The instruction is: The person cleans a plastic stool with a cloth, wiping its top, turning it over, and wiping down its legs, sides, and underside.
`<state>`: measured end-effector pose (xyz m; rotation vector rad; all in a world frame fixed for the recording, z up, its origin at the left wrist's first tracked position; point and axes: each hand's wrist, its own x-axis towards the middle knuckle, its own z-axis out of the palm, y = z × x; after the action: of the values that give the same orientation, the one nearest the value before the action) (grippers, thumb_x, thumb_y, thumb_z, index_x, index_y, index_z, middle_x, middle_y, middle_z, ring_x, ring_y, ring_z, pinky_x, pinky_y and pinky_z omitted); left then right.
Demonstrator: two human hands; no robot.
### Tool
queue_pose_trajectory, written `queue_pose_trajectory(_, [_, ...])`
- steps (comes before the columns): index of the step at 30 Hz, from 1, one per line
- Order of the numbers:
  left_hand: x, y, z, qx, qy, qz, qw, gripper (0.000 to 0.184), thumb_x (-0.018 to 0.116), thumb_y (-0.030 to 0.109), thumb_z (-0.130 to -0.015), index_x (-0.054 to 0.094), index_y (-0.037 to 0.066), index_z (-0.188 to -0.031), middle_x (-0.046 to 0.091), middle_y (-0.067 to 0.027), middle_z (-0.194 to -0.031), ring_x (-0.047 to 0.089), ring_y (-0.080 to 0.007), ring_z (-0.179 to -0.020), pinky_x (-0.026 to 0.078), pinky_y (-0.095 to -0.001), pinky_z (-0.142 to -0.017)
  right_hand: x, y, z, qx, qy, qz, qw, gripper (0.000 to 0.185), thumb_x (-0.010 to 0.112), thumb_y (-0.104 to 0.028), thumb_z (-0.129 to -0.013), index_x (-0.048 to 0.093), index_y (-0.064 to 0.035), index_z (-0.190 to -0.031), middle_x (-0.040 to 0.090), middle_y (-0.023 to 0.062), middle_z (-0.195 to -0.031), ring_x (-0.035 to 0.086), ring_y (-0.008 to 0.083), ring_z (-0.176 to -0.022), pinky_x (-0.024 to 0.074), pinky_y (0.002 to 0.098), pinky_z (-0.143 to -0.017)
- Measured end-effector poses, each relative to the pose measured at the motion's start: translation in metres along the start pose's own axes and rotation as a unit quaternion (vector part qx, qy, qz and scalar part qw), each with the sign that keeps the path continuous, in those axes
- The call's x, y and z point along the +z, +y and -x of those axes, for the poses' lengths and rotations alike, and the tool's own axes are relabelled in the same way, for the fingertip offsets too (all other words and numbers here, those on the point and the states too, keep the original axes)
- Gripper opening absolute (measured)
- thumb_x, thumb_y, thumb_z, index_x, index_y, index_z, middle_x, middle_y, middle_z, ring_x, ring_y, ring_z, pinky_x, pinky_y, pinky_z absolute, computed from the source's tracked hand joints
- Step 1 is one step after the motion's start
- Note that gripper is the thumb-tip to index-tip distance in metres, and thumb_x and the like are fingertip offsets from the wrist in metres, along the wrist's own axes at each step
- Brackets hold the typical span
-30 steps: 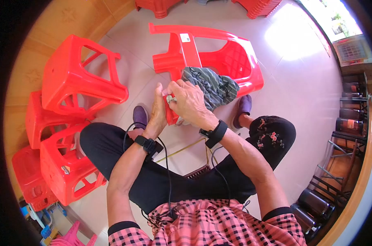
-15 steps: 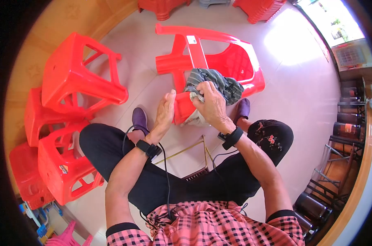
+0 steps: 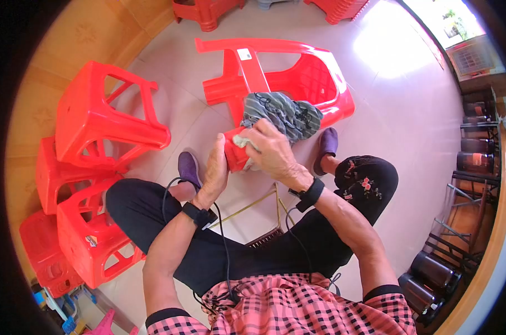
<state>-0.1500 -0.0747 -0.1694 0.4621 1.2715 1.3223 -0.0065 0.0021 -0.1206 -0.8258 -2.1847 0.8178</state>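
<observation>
A red plastic stool [image 3: 250, 72] lies on its side on the floor in front of me, one end pointing toward my knees. Over its near part drapes a crumpled grey striped cloth [image 3: 283, 114] with dark markings. My right hand [image 3: 272, 153] is closed, pressing a pale bunched part of cloth against the red plastic; whether this belongs to the grey cloth I cannot tell. Along the left side of the stool's near end, my left hand [image 3: 215, 164] rests with its fingers straight and flat, touching the plastic. Its thumb is hidden.
Several red stools [image 3: 83, 114] stand close together on the left by the wall. A slim metal frame [image 3: 253, 204] and a brown grate lie between my legs. More red stools [image 3: 205, 11] are at the far edge. Dark jars [image 3: 434, 271] and racks line the right side.
My right hand has moved slightly left and down with the cloth, and the pale bunch now shows at its fingertips. The view has shifted a little. My left hand stays against the stool.
</observation>
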Motion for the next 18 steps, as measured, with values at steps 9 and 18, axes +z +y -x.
queue_pose_trajectory(9, [0.009,0.012,0.006,-0.015,-0.007,0.062,0.998,0.055,0.027,0.044,-0.100,0.054,0.000,-0.117,0.059,-0.0082,-0.108,0.057,-0.0124,-0.096,0.046,-0.0271,-0.087,0.009,-0.001,-0.010,-0.101,-0.090,0.129,0.982,0.013,0.065,-0.010,-0.069,0.064,-0.0075,-0.081,0.048,0.0076,-0.082,0.053,0.0250,-0.081,0.0468,0.0343,-0.070])
queue_pose_trajectory(18, [-0.013,-0.010,-0.006,0.048,-0.051,-0.005,0.998,0.055,0.032,0.044,-0.099,0.045,-0.001,-0.127,0.052,-0.0124,-0.127,0.050,-0.0191,-0.118,0.037,-0.0340,-0.103,-0.031,0.037,-0.003,-0.055,-0.067,0.278,0.957,0.006,0.064,-0.014,-0.074,0.065,-0.0090,-0.077,0.053,0.0073,-0.079,0.059,0.0271,-0.080,0.0497,0.0390,-0.063])
